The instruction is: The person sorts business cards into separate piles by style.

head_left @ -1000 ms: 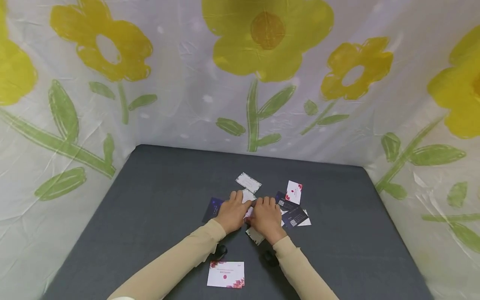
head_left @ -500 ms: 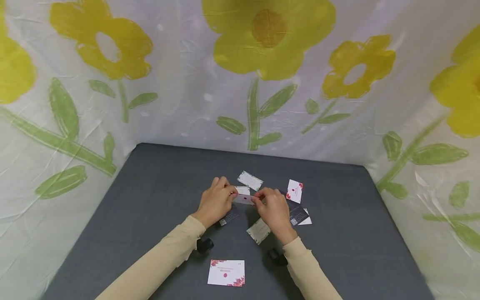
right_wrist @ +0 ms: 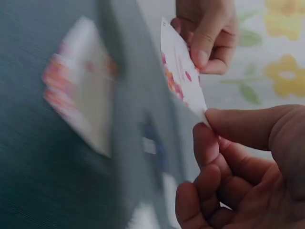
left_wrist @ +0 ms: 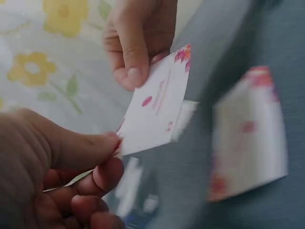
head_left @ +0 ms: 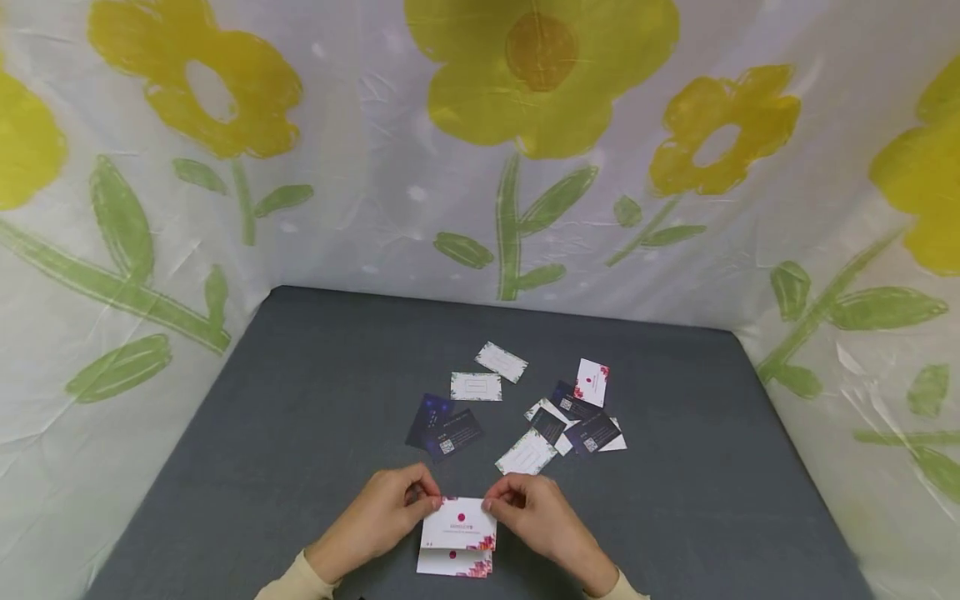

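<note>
Both hands pinch one white business card [head_left: 459,523] with pink and orange corner decoration, each at an upper corner. My left hand [head_left: 386,512] has its thumb and forefinger on the card's left corner; my right hand [head_left: 543,517] does the same on the right. Below the held card, a small stack of matching white cards [head_left: 450,564] lies on the dark table, partly covered from the head view. In the left wrist view the held card [left_wrist: 155,102] is tilted above the stack [left_wrist: 250,133], apart from it. The right wrist view shows that gap too, with the stack [right_wrist: 81,86] blurred.
Two dark blue cards [head_left: 453,435] overlap left of centre. White leafy-edged cards [head_left: 476,387] lie behind them. To the right is a loose cluster of dark and white cards [head_left: 592,432], with another pink-decorated card [head_left: 592,382] at its back. A flower-printed sheet [head_left: 360,167] surrounds the table.
Both hands picked the pink-decorated white card up from among the scattered cards and brought it toward the near edge, over the stack. The leafy-edged and dark cards there are now uncovered.
</note>
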Tool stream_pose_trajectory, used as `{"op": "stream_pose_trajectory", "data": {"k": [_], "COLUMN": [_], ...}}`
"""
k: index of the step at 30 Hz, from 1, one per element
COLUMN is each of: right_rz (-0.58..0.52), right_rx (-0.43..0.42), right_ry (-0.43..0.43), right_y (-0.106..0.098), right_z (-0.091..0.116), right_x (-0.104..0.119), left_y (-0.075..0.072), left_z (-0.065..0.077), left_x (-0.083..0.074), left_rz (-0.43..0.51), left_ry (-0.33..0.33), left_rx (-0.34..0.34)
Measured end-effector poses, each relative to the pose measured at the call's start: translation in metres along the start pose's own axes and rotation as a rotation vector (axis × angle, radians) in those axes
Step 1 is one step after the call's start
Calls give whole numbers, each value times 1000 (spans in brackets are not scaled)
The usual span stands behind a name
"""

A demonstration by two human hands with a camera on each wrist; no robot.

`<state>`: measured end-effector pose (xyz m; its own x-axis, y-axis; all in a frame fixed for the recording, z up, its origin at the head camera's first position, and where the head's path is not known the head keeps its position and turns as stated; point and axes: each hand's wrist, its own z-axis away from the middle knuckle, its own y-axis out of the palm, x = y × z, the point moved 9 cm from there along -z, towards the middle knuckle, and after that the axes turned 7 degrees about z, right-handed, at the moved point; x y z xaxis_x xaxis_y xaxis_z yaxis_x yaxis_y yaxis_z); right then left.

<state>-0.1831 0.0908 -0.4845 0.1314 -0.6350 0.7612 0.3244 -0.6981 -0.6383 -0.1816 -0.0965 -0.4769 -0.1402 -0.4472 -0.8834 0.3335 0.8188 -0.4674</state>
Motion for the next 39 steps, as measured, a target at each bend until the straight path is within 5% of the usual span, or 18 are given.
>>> {"op": "stream_pose_trajectory", "data": {"k": [4, 10, 18, 39], "right_rz": [-2, 169, 434, 674], "right_rx": [35, -70, -215, -320], "right_ry": [25, -7, -61, -229], "right_y": [25, 32, 37, 46], "right_z": [8, 13, 20, 18], "right_x": [-12, -15, -11, 12], "left_y": [13, 27, 36, 37], "left_z": [18, 23, 24, 20], "left_x": [24, 41, 45, 40], "left_rz": [-40, -121, -174, -338], "left_ry": [-66, -84, -30, 6], "left_rx": [-3, -53, -84, -152]}}
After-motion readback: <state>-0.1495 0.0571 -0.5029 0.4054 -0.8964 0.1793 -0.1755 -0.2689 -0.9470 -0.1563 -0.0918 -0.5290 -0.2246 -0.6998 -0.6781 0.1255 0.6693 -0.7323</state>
